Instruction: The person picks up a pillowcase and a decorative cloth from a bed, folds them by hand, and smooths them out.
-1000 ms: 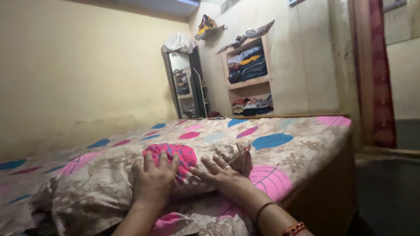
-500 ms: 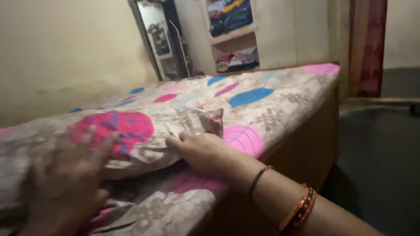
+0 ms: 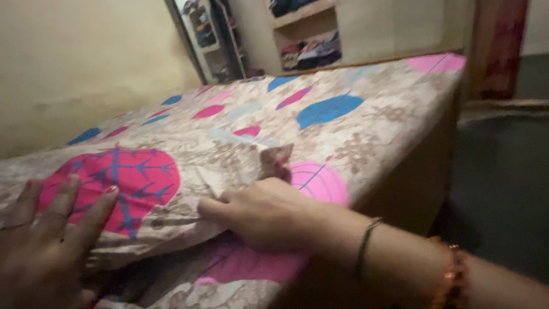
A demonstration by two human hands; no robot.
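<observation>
A pillow (image 3: pixel 171 177) in a beige cover with pink and blue leaf shapes lies on a bed (image 3: pixel 354 131) spread with the same patterned sheet. My left hand (image 3: pixel 43 246) lies flat on the pillow's near left part, fingers spread by a big pink leaf. My right hand (image 3: pixel 263 212) rests at the pillow's right edge, fingers curled against the fold of the cover. A raised corner of the cover (image 3: pixel 277 160) sticks up just beyond that hand. A dark thread and orange bangles circle my right wrist.
The bed's wooden side (image 3: pixel 412 183) drops to a dark floor (image 3: pixel 503 189) on the right. A tall mirror (image 3: pixel 211 34) and wall shelves with folded clothes (image 3: pixel 309 51) stand beyond the bed. A yellow wall (image 3: pixel 74 63) runs along the left; a red curtain (image 3: pixel 503 46) hangs at right.
The view has tipped down and come closer to the bed. My left hand has slid left across the pillow; my right hand has stayed at the pillow's right edge, fingers more curled.
</observation>
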